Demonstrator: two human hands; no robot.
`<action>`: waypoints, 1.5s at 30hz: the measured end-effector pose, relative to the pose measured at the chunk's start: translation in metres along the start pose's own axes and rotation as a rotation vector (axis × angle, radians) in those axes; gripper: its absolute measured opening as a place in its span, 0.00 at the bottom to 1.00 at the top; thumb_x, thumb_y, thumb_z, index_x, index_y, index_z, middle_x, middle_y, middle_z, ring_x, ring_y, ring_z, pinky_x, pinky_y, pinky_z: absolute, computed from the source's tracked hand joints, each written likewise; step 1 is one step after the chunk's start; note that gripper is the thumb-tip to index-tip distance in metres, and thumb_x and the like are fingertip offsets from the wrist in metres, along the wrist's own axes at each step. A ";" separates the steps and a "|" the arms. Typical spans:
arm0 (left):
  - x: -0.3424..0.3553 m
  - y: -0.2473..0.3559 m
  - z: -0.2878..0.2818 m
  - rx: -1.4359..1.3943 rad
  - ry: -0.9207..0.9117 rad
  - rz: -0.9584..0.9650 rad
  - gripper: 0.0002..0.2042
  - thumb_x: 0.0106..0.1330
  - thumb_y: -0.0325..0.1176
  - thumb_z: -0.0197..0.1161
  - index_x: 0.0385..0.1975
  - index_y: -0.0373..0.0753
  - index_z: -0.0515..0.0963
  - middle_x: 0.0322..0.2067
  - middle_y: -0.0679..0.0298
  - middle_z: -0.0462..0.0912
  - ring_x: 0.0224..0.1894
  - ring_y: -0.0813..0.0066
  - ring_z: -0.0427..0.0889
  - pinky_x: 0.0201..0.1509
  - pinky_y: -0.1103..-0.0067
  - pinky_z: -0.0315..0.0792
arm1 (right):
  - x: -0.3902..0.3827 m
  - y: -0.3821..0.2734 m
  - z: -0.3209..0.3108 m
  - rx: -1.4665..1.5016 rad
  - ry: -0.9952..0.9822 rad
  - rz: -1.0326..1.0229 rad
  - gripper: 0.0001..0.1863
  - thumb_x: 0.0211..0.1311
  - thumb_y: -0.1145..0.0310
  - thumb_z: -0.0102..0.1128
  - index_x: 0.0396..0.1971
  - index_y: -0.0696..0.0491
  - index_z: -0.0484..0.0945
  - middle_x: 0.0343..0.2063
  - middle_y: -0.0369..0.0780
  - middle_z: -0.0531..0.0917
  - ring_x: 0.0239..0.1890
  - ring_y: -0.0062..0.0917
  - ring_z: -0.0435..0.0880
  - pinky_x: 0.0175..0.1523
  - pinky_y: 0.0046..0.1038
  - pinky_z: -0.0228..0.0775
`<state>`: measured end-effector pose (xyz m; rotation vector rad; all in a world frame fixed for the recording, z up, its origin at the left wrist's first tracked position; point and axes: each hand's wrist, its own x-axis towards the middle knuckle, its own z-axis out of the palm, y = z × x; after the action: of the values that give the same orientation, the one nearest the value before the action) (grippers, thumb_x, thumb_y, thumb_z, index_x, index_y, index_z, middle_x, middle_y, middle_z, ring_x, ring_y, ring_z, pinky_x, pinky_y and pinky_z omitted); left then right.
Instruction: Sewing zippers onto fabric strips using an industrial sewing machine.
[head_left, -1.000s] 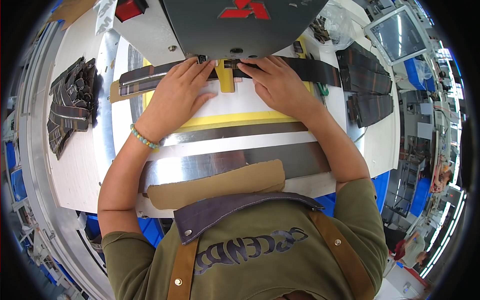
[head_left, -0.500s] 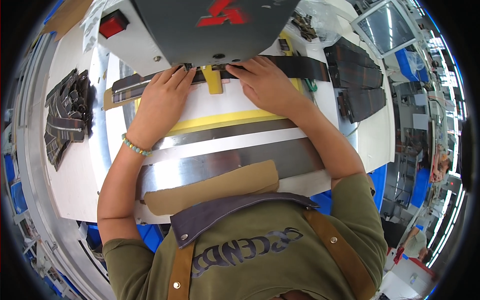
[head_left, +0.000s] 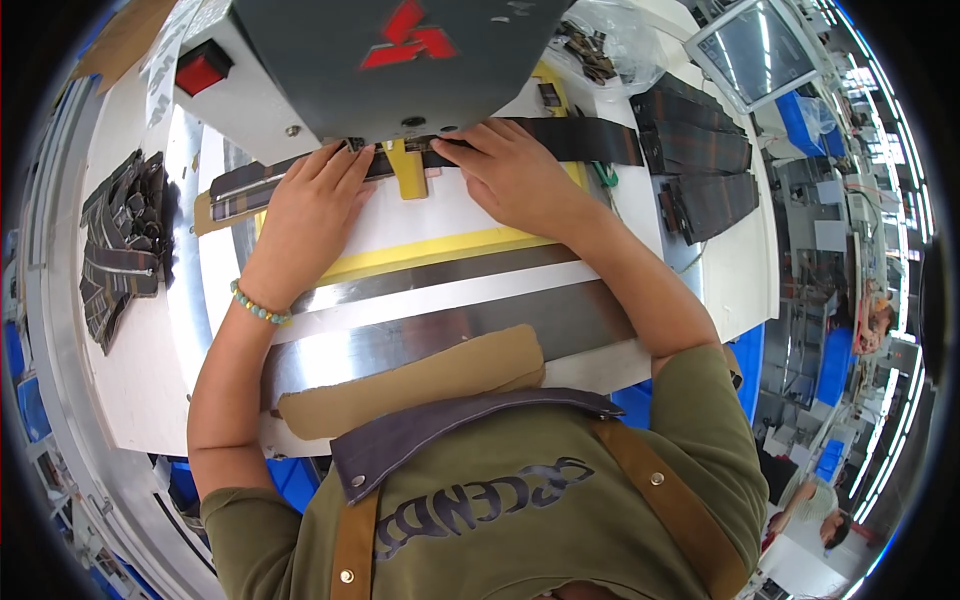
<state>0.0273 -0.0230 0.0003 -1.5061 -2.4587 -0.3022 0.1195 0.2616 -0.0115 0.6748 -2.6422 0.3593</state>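
Observation:
A long dark fabric strip (head_left: 600,140) lies across the white work plate under the grey machine head (head_left: 330,60). Its left end shows a plaid piece with a zipper (head_left: 250,198). My left hand (head_left: 312,215) rests on the strip left of a yellow tab (head_left: 410,172), fingers stretched forward and side by side. On the tab's other side, my right hand (head_left: 515,185) lies over the strip, its fingers extended and its thumb lower down. Both hands' fingertips come close to the underside of the machine head, where small details are hidden.
Folded plaid pieces with zippers (head_left: 125,250) lie at the left. Dark plaid pieces (head_left: 695,130) are stacked at the right, near a monitor (head_left: 755,50). A clear bag (head_left: 630,60) stands behind. Brown card (head_left: 415,380) lies at the near edge. Green-handled scissors (head_left: 606,176) sit by the strip.
The whole view has shifted slightly, so the scene appears a little further left. Both hands keep nearly the same place on the strip beside the yellow tab.

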 end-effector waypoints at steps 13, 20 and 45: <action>-0.001 -0.001 0.003 -0.025 0.048 0.014 0.21 0.74 0.35 0.68 0.63 0.30 0.82 0.59 0.53 0.87 0.64 0.53 0.81 0.70 0.64 0.77 | 0.002 -0.003 -0.004 0.028 -0.013 0.008 0.21 0.61 0.77 0.68 0.55 0.58 0.85 0.57 0.40 0.82 0.58 0.35 0.83 0.66 0.39 0.77; -0.001 0.000 0.000 -0.025 0.060 0.029 0.21 0.73 0.35 0.70 0.62 0.30 0.82 0.60 0.52 0.87 0.64 0.51 0.82 0.69 0.62 0.77 | 0.002 -0.004 -0.005 0.081 -0.046 0.045 0.21 0.65 0.79 0.64 0.59 0.56 0.86 0.60 0.41 0.84 0.59 0.40 0.84 0.66 0.43 0.77; -0.001 0.001 0.000 -0.074 0.060 0.004 0.22 0.72 0.35 0.70 0.62 0.30 0.82 0.61 0.52 0.86 0.65 0.50 0.82 0.70 0.62 0.77 | 0.001 -0.001 -0.007 0.053 -0.043 0.006 0.19 0.65 0.72 0.69 0.56 0.57 0.86 0.59 0.41 0.83 0.59 0.36 0.84 0.66 0.39 0.79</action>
<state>0.0291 -0.0235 -0.0004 -1.5077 -2.4228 -0.4354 0.1211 0.2623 -0.0045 0.6984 -2.6846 0.4222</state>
